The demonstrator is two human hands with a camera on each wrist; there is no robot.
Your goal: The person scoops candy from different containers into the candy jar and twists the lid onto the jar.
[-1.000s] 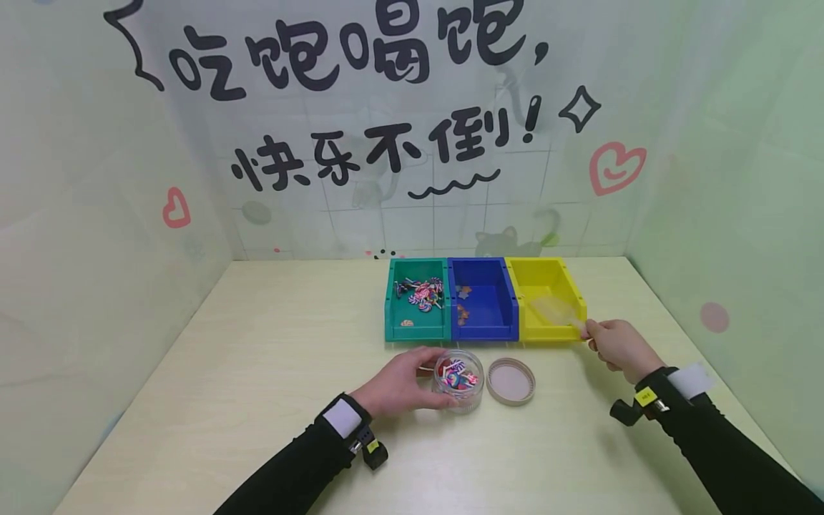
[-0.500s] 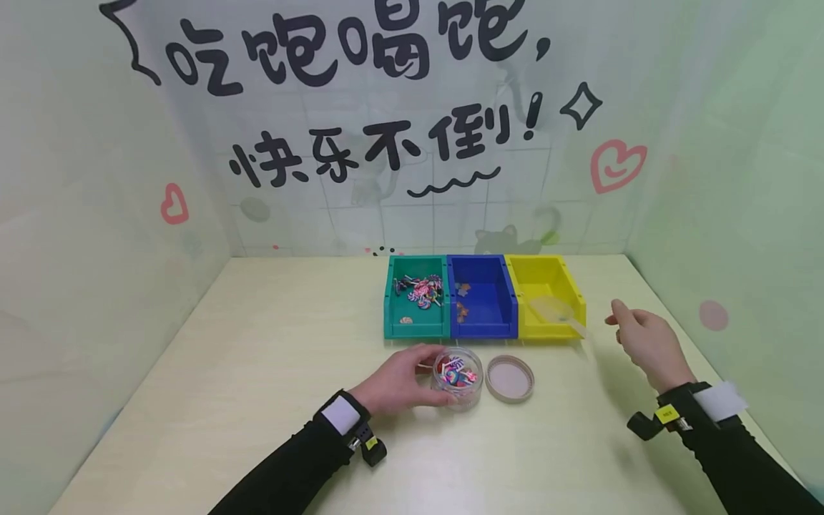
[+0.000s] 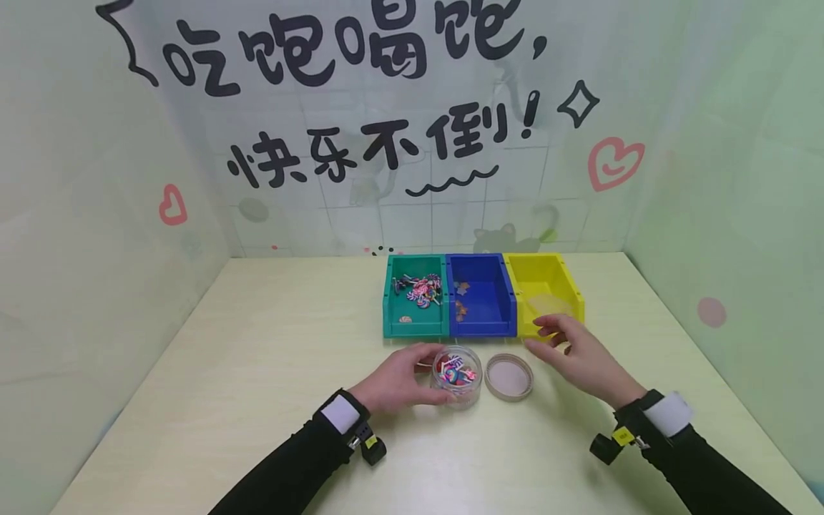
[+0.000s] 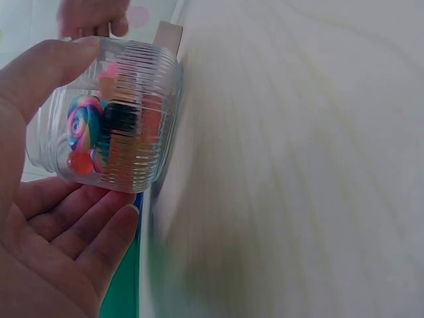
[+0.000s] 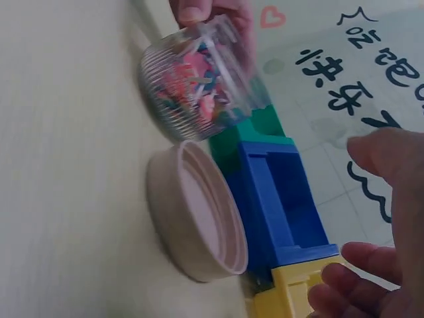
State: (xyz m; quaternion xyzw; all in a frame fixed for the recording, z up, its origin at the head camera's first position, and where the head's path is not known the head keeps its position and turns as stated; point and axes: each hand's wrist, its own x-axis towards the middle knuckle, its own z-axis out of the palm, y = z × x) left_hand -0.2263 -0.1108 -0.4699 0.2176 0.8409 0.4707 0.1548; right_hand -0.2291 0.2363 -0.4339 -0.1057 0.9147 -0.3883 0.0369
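Sorting half done, by my reading: my left hand [image 3: 400, 378] curls round the clear ribbed jar [image 3: 458, 375], which stands open on the desk near the front edge of the bin row, its fingers wrapped on the wall. My right hand [image 3: 573, 350] hovers with fingers loosely spread and holding nothing, just in front of the yellow bin [image 3: 543, 275] and beside the jar's beige lid [image 3: 508, 377], which lies upturned on the desk to the right of the jar.

The jar holds a small heap of bright charms, among them swirled lollipop shapes and red and pink pieces. The green bin [image 3: 415, 329] already has a cluster of swirled lollipop charms at its far end and one small piece near the front. The blue bin [image 3: 483, 328] carries a few brownish pieces along its left side. The yellow bin holds a pale, translucent scoop-like thing [image 3: 550, 306], and I cannot tell what else.

Much of the jar's load is left to distribute, I judge.
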